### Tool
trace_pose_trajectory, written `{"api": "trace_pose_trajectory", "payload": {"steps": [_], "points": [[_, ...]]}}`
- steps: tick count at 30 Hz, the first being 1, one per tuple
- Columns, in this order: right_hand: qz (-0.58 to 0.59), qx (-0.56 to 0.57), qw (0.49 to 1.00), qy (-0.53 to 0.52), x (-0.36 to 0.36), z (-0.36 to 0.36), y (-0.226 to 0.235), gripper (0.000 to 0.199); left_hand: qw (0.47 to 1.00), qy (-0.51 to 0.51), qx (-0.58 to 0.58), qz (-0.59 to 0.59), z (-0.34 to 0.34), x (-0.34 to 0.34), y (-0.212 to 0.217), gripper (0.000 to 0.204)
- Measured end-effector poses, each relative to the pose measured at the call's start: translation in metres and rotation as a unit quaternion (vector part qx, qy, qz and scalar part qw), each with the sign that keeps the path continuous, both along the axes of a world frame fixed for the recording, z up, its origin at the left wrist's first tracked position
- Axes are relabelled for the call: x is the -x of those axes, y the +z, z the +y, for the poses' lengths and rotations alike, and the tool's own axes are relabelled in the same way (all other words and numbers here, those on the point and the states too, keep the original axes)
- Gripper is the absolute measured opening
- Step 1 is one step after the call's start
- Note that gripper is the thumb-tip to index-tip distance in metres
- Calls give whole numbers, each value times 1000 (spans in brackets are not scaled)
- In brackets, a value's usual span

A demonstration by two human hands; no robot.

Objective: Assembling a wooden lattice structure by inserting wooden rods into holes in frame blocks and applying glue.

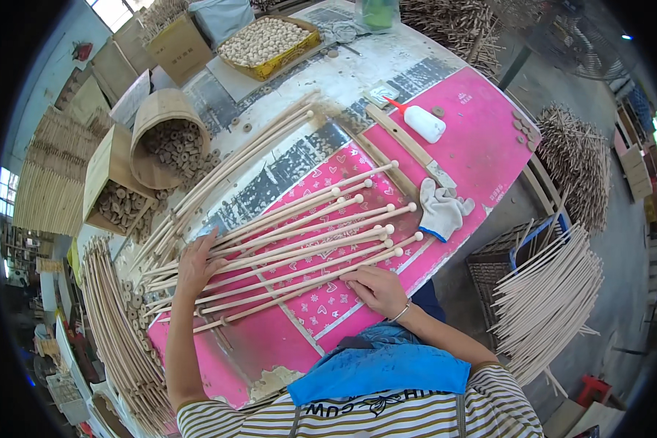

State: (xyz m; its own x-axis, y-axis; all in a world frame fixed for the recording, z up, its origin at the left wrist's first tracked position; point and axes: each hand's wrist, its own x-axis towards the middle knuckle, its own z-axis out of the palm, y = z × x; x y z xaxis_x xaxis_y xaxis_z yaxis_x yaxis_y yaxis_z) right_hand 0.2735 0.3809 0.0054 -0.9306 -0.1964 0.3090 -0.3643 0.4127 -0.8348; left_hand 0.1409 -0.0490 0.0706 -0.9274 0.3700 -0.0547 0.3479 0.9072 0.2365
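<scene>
Several pale wooden sticks with round ball ends (306, 232) lie side by side, slanting across a pink patterned mat (328, 301). Over their left part is my left hand (195, 264), its fingers and thumb curled around some of the sticks. My right hand (378, 289) pinches the nearest ball-ended stick (292, 292) a little short of its ball. A white work glove (442, 210) with a blue cuff lies just beyond that hand. Small wooden rings sit near the left ends of some sticks.
A white glue bottle (424, 124) with a red tip lies beyond a wooden bar (401, 136). At left, a wooden tub (160, 109) and a box (109, 164) spill wooden rings. A yellow tray (270, 67) holds wooden balls. Stick bundles (551, 299) rest at right by a crate.
</scene>
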Motion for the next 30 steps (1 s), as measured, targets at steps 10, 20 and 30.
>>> {"api": "trace_pose_trajectory", "payload": {"steps": [10,20,30], "points": [[-26,-9,1000,-6,18,-2,6,48,996,-41,70,-33,-3,2,-8,63],[104,-107,988,-43,85,10,3,56,992,40,-13,-118,22,25,5,53],[132,-114,978,-110,106,11,-6,37,974,38,110,-194,41,18,23,63]]}}
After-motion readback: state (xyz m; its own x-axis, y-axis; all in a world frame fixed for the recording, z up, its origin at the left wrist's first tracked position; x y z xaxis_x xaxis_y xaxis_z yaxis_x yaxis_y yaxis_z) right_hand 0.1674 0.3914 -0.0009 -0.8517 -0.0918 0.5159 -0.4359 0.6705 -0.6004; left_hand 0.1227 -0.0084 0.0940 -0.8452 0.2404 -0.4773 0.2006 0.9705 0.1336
